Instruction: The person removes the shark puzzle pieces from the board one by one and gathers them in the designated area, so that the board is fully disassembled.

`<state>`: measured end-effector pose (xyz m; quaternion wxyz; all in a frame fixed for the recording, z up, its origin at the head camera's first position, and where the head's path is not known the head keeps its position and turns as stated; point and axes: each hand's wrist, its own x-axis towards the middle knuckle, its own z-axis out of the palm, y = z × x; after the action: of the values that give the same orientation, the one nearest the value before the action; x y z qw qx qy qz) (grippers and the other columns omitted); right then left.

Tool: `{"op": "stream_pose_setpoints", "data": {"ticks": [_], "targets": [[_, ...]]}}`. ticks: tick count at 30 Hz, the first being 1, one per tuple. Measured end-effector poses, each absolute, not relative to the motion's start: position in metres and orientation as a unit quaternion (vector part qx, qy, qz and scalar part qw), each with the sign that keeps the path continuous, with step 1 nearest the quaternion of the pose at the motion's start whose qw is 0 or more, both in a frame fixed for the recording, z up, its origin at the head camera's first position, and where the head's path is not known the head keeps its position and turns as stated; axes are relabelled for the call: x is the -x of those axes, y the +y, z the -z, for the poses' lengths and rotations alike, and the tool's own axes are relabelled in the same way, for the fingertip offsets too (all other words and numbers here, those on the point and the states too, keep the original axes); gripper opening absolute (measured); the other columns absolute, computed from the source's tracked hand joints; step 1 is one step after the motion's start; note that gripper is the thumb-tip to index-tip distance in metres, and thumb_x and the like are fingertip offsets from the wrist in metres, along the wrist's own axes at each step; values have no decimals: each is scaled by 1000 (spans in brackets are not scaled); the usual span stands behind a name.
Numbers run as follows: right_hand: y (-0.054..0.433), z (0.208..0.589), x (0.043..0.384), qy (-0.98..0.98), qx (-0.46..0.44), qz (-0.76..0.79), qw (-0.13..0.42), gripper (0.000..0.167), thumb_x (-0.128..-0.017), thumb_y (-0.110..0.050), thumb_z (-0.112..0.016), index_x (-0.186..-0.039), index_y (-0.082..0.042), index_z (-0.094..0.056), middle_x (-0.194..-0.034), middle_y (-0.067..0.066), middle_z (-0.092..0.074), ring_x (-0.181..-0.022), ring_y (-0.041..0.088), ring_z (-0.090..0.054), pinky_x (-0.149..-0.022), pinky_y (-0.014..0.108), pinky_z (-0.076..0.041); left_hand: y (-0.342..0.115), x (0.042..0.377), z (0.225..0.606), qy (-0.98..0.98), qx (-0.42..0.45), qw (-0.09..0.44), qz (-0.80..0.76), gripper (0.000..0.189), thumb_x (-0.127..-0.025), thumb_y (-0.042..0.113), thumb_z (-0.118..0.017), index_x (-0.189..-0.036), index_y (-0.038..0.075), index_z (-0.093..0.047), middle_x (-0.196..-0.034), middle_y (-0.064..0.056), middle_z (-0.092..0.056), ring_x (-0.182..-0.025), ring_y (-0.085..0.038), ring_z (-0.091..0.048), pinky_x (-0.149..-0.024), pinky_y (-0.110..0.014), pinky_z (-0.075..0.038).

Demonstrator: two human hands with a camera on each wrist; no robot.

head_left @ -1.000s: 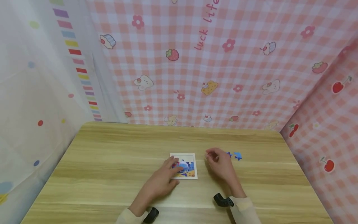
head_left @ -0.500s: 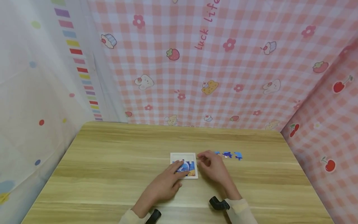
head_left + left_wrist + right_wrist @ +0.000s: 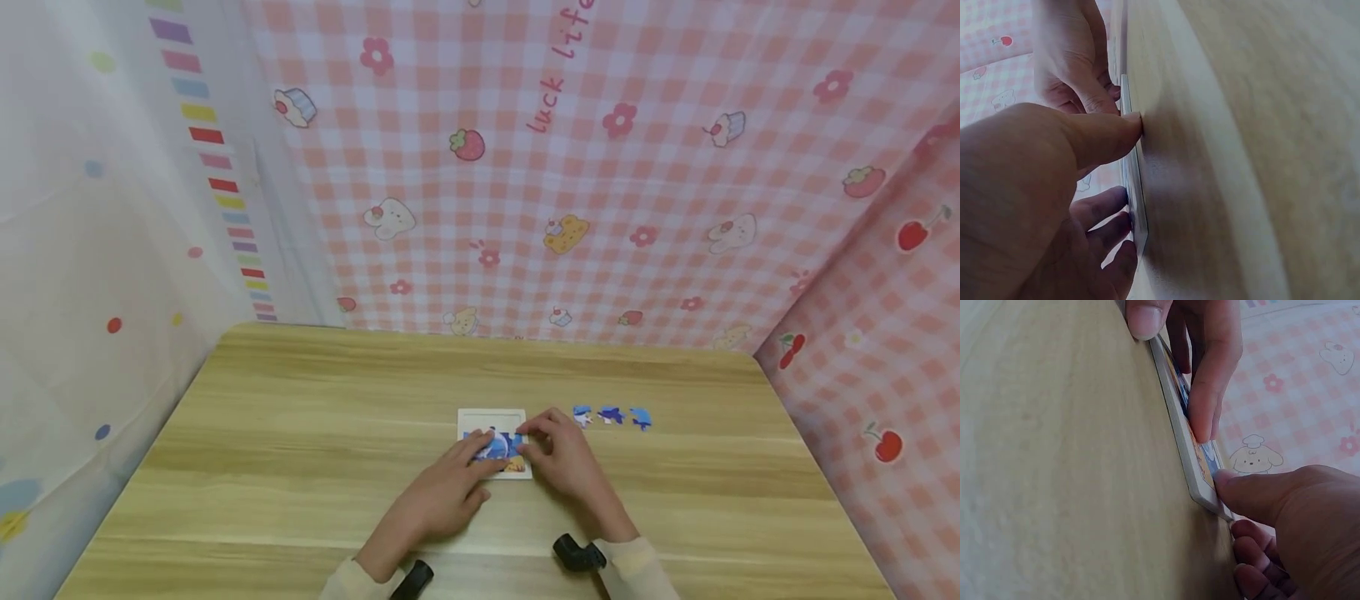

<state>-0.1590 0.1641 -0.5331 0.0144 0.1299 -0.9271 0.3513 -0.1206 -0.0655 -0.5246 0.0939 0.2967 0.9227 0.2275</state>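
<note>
While left fingers [image 3: 471, 447] spread across the white-framed, blue-orange puzzle [image 3: 510, 448], right fingers [image 3: 540, 423] curl at its edge; grip unclear.

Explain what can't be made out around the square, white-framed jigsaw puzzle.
Head view: part of the puzzle, covered by the bare left hand.
Head view: fine details on three loose blue jigsaw pieces, too small.
Left wrist view: the puzzle's printed face, seen edge-on.
Head view: cream sleeves, cut off by the bottom edge.
</note>
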Motion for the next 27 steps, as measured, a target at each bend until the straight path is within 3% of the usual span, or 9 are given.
{"op": "stream_pose_setpoints", "data": {"ticks": [13,27], "targets": [[164,535,159,-928,-123,-352,11,17,-90,-16,-79,-106,-16,-71,-97,-3,-61,-86,10,-52,-77,25,-48,-65,122,521,920,-298,94,-235,46,-103,21,-60,-149,23,-55,-168,-11,-31,-157,-32,-28,-124,-52,-35],[163,533,160,-911,-132,-389,28,18,-87,-8,-81,-99,-15,-70,-89,-5,-66,-79,8,-58,-70,21,-51,-63,121,520,921,-288,95,-243,47,-103,21,-60,-149,22,-55,-169,-10,-31,-157,-31,-28,-125,-52,-34]]}}
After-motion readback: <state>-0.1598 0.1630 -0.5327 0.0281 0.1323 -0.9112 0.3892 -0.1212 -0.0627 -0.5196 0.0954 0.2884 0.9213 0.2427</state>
